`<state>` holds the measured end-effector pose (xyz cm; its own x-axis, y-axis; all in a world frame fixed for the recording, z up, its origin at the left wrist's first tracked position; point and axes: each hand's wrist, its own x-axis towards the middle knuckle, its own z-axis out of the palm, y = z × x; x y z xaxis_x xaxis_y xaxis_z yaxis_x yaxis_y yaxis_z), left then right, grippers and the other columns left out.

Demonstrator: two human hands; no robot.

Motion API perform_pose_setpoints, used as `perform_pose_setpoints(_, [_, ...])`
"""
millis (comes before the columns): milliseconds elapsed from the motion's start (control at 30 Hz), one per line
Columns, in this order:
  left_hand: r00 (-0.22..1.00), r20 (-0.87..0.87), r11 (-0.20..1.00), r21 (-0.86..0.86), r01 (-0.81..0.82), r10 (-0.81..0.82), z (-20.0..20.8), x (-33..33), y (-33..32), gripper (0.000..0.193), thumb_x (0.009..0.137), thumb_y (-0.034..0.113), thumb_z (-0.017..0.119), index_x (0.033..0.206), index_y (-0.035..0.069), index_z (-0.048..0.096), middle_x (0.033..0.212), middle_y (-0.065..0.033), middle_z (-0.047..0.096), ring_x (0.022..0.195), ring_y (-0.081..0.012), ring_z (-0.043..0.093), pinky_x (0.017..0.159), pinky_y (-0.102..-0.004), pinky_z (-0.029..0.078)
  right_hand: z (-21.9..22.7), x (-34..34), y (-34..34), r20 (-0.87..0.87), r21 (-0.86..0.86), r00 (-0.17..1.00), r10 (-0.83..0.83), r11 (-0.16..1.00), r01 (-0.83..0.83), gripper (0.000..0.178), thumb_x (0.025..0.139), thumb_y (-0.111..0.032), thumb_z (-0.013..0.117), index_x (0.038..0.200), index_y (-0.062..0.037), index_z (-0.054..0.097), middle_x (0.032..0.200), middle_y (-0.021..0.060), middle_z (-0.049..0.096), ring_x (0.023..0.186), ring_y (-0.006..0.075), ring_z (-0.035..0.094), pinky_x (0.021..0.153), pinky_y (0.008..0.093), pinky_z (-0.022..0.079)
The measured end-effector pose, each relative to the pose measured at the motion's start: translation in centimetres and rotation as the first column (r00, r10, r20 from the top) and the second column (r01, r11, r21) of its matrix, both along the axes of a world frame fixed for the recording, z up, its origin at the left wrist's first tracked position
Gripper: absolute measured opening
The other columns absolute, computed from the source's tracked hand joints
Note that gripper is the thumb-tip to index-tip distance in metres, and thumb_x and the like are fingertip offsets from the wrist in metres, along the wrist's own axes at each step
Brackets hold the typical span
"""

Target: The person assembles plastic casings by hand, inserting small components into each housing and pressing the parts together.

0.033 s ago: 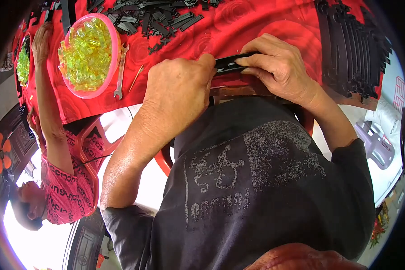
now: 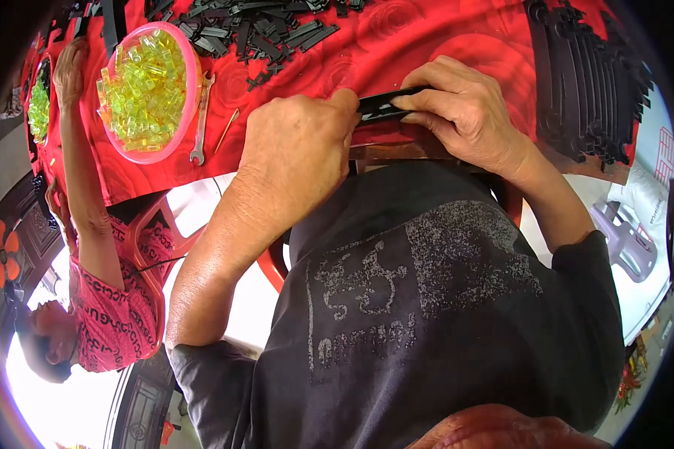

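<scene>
Both my hands hold one black plastic strip at the table's near edge. My left hand is closed round its left end, the back of the hand hiding most of the fingers. At the right end, my right hand pinches the strip between thumb and fingers. The strip lies roughly level, with pale glints along its face. Whether it is one part or two fitted together, I cannot tell.
A pink basin of clear yellow-green plastic pieces stands left, beside a wrench and a thin stick. Loose black parts lie at the back; long black strips are stacked right. A co-worker sits left.
</scene>
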<state>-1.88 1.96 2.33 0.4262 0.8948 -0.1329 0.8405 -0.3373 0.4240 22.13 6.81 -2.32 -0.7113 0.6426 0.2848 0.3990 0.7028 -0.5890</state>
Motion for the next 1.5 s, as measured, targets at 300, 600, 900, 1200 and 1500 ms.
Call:
perform_pose_setpoints(300, [0.999, 0.002, 0.991, -0.123, -0.052, 0.053, 0.3, 0.3, 0.3, 0.014, 0.094, 0.017, 0.064, 0.089, 0.005, 0.059, 0.068, -0.02, 0.062, 0.065, -0.0432, 0.064, 0.058, -0.0541, 0.049, 0.2, -0.5, -0.1, -0.005, -0.005, 1.0, -0.01, 1.0, 0.009, 0.016, 0.074, -0.016, 0.081, 0.085, -0.0065, 0.073, 0.088, 0.0008, 0.066, 0.08, 0.0198, 0.063, 0.064, 0.0345, 0.053])
perform_pose_setpoints(600, [0.996, 0.032, 0.989, -0.125, -0.076, 0.08, 0.3, 0.6, 0.3, 0.016, 0.092, 0.013, 0.066, 0.083, 0.002, 0.058, 0.065, -0.0221, 0.06, 0.064, -0.0439, 0.063, 0.058, -0.0537, 0.048, 0.2, -0.7, -0.1, -0.017, 0.001, 1.0, -0.016, 1.0, 0.016, 0.018, 0.073, -0.016, 0.081, 0.086, -0.0069, 0.074, 0.086, 0.0007, 0.065, 0.08, 0.02, 0.063, 0.066, 0.0336, 0.052])
perform_pose_setpoints(900, [0.997, 0.0, 0.986, -0.15, -0.076, 0.077, 0.4, 0.9, 0.1, 0.009, 0.085, 0.01, 0.063, 0.087, 0.001, 0.061, 0.069, -0.0207, 0.065, 0.068, -0.0424, 0.068, 0.06, -0.052, 0.054, 0.2, -0.5, -0.2, -0.028, 0.04, 0.999, -0.016, 0.999, 0.017, 0.017, 0.072, -0.014, 0.08, 0.086, -0.0065, 0.074, 0.087, 0.0006, 0.066, 0.078, 0.0199, 0.062, 0.066, 0.0337, 0.052])
perform_pose_setpoints(1200, [0.989, 0.014, 0.984, -0.106, -0.145, 0.148, 0.4, 1.0, -0.7, 0.021, 0.096, 0.02, 0.064, 0.086, 0.002, 0.061, 0.065, -0.0224, 0.06, 0.064, -0.0437, 0.064, 0.057, -0.053, 0.048, -0.2, -0.2, -0.5, -0.021, 0.018, 1.0, -0.018, 1.0, 0.019, 0.015, 0.076, -0.015, 0.079, 0.087, -0.006, 0.075, 0.091, 0.0006, 0.067, 0.083, 0.0209, 0.063, 0.067, 0.035, 0.054])
perform_pose_setpoints(1500, [0.988, -0.036, 0.987, -0.051, -0.153, 0.152, 0.9, 0.6, -0.8, 0.025, 0.096, 0.023, 0.062, 0.082, 0.002, 0.064, 0.063, -0.0205, 0.063, 0.063, -0.0414, 0.067, 0.056, -0.0518, 0.052, -0.5, -0.2, -0.3, -0.002, 0.008, 1.0, -0.018, 1.0, 0.018, 0.013, 0.077, -0.014, 0.079, 0.087, -0.0065, 0.075, 0.09, 0.0001, 0.067, 0.086, 0.0207, 0.064, 0.07, 0.0353, 0.055])
